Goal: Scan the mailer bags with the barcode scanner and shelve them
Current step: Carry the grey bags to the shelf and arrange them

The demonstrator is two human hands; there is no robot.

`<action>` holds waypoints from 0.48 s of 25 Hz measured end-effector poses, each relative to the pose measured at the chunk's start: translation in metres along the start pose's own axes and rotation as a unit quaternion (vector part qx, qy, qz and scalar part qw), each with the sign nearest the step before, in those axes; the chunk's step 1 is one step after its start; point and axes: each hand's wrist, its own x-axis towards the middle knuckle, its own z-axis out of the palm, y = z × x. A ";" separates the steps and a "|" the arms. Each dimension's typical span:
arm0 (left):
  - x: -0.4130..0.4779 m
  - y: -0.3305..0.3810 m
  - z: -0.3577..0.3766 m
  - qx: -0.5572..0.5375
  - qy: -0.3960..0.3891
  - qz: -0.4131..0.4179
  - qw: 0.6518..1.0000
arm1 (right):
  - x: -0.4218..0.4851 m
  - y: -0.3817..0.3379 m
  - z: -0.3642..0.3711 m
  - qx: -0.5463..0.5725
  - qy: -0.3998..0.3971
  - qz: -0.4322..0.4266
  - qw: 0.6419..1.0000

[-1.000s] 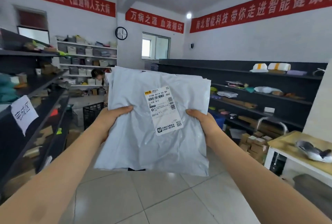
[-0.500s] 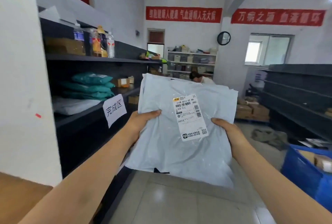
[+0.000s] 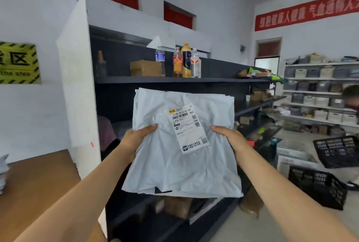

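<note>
Mailer bags (image 3: 174,164): centre of frame, held up upright in front of the dark shelf unit (image 3: 174,80), not yet resting on any board. Layered edges along the top suggest a small stack rather than one bag. The shipping label (image 3: 188,127) faces the camera, slightly tilted, with its barcodes unobstructed. No scanner is in view.

Left hand (image 3: 136,137): grips the stack's left edge at mid-height, thumb laid across the front. Its fingers are hidden behind the film, presumably curled to pinch. Right hand (image 3: 230,137): the same grip on the right edge, thumb pointing inward and stopping short of the label.

Handling, as a judgement:
- The film is thin, creased and limp. The lower half hangs loose below the hands, so it is soft and probably light.
- The surface has a sheen and is likely slick. Stacked bags may slide on each other unless pinched through all the layers.
- It seems best held at both side edges, as now, keeping the thumbs off the barcode.
- One-handed, the stack would probably fold over.

Upper shelf, above the bags: bottles (image 3: 186,61) and a cardboard box (image 3: 145,68). Lower right of frame: black crates (image 3: 318,189).
</note>
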 end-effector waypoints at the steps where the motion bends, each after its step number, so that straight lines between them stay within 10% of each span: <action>1: 0.021 0.001 -0.002 0.002 0.021 0.003 1.000 | 0.031 0.000 0.006 -0.004 -0.025 0.010 1.000; 12: 0.187 -0.018 -0.038 0.051 0.272 -0.085 0.957 | 0.290 0.043 0.092 -0.051 -0.267 0.093 0.958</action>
